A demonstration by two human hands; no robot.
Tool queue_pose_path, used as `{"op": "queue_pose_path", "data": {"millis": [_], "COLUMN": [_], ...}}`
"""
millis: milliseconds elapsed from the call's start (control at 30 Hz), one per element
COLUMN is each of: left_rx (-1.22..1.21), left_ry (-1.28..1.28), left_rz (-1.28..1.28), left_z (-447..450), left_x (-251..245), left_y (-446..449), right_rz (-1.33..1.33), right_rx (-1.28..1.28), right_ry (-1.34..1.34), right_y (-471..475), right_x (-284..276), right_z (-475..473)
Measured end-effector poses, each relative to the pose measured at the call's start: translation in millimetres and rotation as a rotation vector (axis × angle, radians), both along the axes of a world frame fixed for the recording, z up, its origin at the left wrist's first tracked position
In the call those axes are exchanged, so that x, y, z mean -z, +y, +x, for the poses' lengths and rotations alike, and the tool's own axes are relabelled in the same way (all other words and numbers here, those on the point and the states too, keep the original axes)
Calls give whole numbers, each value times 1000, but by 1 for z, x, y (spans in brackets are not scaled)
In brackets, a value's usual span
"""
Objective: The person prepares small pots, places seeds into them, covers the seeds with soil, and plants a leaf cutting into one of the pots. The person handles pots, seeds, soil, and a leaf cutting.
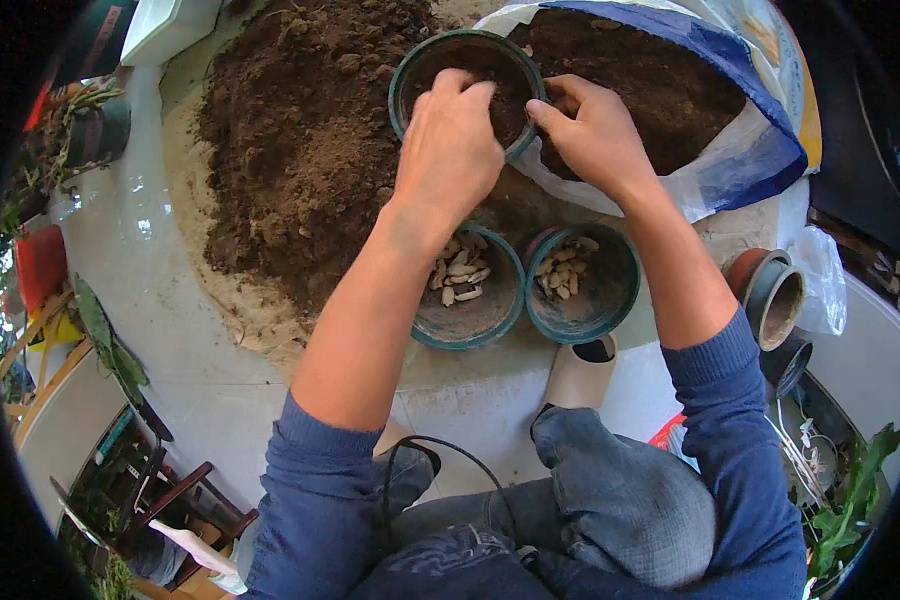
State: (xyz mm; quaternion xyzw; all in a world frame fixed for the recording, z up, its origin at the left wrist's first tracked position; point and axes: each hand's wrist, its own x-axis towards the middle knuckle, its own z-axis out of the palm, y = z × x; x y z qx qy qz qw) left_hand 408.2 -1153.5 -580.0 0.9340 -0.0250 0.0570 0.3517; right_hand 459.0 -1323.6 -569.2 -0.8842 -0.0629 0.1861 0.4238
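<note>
A round green plant pot [412, 60] with dark soil [511, 99] inside stands at the top middle, between a soil heap and an open sack. My left hand [454, 131] reaches into this pot, its fingers bent at the soil; whether they pinch any of it is hidden. My right hand [589, 131] grips the pot's right rim between thumb and fingers. Nearer to me, two more green pots, the left one [495, 315] and the right one [600, 315], stand side by side with pale, peanut-shaped pieces [461, 270] inside.
A large heap of brown soil [292, 165] lies on a sheet at the left. The open sack of soil [645, 82] fills the upper right. Stacked empty pots [776, 300] and a clear plastic bag [821, 277] are at the right. My slipper [581, 375] is just below the right pot.
</note>
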Motion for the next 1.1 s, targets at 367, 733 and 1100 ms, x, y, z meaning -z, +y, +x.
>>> {"op": "queue_pose_path", "data": {"millis": [367,733,1100], "left_rx": [-45,-647,-515], "left_ry": [4,290,352], "left_rz": [228,-588,-1008], "left_z": [-8,-19,-27], "left_x": [1,-4,-8], "left_y": [-6,57,51], "right_rz": [25,-401,-423], "right_rx": [-99,-738,-855], "right_ry": [-523,-541,-735], "right_y": [13,63,42], "right_x": [-15,-7,-15], "right_z": [1,4,-3]}}
